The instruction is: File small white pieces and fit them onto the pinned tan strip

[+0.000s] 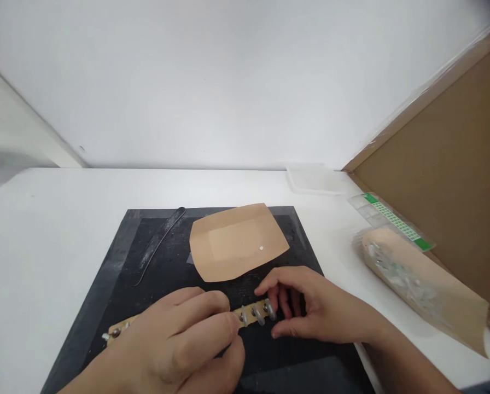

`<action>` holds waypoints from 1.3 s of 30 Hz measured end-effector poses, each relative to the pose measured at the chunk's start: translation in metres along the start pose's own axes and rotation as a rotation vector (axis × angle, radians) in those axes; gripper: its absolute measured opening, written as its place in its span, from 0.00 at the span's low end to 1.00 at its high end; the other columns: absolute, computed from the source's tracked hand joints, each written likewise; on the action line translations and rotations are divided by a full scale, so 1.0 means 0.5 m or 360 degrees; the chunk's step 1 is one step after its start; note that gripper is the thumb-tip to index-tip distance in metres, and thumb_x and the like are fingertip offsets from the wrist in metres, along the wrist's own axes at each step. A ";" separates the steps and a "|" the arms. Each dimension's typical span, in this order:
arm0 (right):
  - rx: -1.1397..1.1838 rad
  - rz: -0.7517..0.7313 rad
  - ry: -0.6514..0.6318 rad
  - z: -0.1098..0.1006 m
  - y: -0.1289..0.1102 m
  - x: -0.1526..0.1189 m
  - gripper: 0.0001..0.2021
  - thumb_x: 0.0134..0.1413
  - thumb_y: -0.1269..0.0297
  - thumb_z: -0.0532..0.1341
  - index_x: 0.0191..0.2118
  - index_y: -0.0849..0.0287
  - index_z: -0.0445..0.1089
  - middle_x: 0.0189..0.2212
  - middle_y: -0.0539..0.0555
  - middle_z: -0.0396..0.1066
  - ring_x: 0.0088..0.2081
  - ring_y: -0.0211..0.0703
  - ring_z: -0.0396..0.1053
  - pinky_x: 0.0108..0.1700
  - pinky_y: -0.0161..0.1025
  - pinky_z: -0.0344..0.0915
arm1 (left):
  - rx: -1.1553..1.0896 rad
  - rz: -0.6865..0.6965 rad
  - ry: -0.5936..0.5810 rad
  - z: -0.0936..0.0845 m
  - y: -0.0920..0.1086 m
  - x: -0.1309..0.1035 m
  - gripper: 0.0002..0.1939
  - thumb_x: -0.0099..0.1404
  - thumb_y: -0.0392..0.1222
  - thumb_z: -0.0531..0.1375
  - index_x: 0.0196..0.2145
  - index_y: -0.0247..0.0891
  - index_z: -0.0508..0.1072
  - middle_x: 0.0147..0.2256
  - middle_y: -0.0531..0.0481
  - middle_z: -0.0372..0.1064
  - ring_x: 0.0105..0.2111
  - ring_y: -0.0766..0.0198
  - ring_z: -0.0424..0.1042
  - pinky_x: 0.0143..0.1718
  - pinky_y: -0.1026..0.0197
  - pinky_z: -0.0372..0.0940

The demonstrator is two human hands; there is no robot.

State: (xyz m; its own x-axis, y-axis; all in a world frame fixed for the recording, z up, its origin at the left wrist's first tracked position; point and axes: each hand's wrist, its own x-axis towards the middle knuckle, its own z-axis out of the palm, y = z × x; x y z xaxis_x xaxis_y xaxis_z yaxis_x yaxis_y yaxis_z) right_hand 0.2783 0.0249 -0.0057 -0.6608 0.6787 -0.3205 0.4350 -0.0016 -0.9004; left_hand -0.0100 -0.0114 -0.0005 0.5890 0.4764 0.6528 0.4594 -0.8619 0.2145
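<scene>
A narrow yellowish strip (249, 314) lies across the lower part of the black mat, with several clear ring-like pieces and dark round bits along it. My left hand (187, 339) is over the middle of the strip, fingers curled together; whatever is between the fingertips is hidden. Around the strip's right end is my right hand (306, 306), thumb and index finger apart, near the last clear piece. The strip's left end (116, 331) shows beyond my left hand, with a brown bead and a small silvery piece.
On the black mat (114, 273) lie a tan paper tray (232, 241) holding a small white bit and a thin dark file (163, 241). To the right are a paper tray of clear pieces (425, 290), a green-and-white card (396, 221) and a cardboard wall (445, 164). A clear lid (314, 180) lies behind.
</scene>
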 end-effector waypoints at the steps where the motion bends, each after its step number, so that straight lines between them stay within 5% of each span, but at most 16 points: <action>1: -0.0054 -0.0072 0.0025 0.001 0.002 0.001 0.23 0.51 0.53 0.78 0.51 0.53 0.77 0.36 0.49 0.76 0.32 0.35 0.71 0.28 0.28 0.66 | -0.0059 0.0008 -0.0001 -0.001 -0.001 0.001 0.06 0.65 0.31 0.59 0.34 0.39 0.75 0.27 0.52 0.68 0.24 0.66 0.70 0.31 0.64 0.75; 5: -0.0192 -0.0274 0.0063 0.003 0.015 0.005 0.17 0.54 0.54 0.77 0.45 0.55 0.79 0.36 0.50 0.75 0.32 0.34 0.72 0.33 0.30 0.69 | -0.0209 -0.0038 -0.0035 -0.002 -0.002 -0.002 0.07 0.65 0.29 0.59 0.35 0.38 0.75 0.27 0.52 0.68 0.24 0.66 0.68 0.29 0.64 0.73; 18: -0.0128 -0.0226 0.0055 0.002 0.012 0.005 0.14 0.59 0.57 0.75 0.45 0.58 0.78 0.34 0.49 0.78 0.32 0.35 0.73 0.34 0.31 0.67 | -0.0099 0.0075 -0.0014 -0.009 0.002 0.028 0.10 0.66 0.26 0.57 0.37 0.35 0.76 0.25 0.54 0.67 0.24 0.66 0.68 0.27 0.61 0.71; 23: -0.0174 -0.0242 0.0044 0.000 0.010 0.004 0.13 0.60 0.57 0.74 0.44 0.59 0.77 0.34 0.50 0.78 0.34 0.36 0.74 0.36 0.31 0.68 | -0.0065 0.0127 -0.0237 -0.009 -0.004 0.023 0.08 0.68 0.29 0.58 0.39 0.35 0.77 0.35 0.48 0.76 0.29 0.62 0.73 0.31 0.57 0.76; 29: -0.0242 -0.0285 0.0035 0.000 0.014 0.005 0.14 0.56 0.56 0.76 0.43 0.58 0.78 0.35 0.49 0.75 0.35 0.35 0.72 0.36 0.31 0.66 | -0.0035 0.0173 -0.0500 0.002 -0.017 0.014 0.05 0.72 0.36 0.61 0.38 0.34 0.76 0.37 0.45 0.73 0.33 0.56 0.74 0.28 0.53 0.74; 39: -0.0243 -0.0288 0.0054 0.001 0.015 0.004 0.16 0.54 0.57 0.77 0.45 0.55 0.77 0.37 0.48 0.73 0.36 0.34 0.72 0.35 0.30 0.65 | -0.0051 0.0025 -0.0676 0.013 -0.022 -0.007 0.06 0.75 0.42 0.60 0.44 0.37 0.74 0.41 0.46 0.72 0.40 0.54 0.72 0.38 0.51 0.71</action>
State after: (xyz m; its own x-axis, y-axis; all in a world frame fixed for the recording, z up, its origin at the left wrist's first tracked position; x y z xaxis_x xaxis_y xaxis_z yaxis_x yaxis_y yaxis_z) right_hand 0.2798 0.0260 -0.0133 -0.7167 0.6819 -0.1458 0.4006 0.2316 -0.8865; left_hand -0.0128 -0.0024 -0.0101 0.8205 0.4865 0.3001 0.4312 -0.8714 0.2338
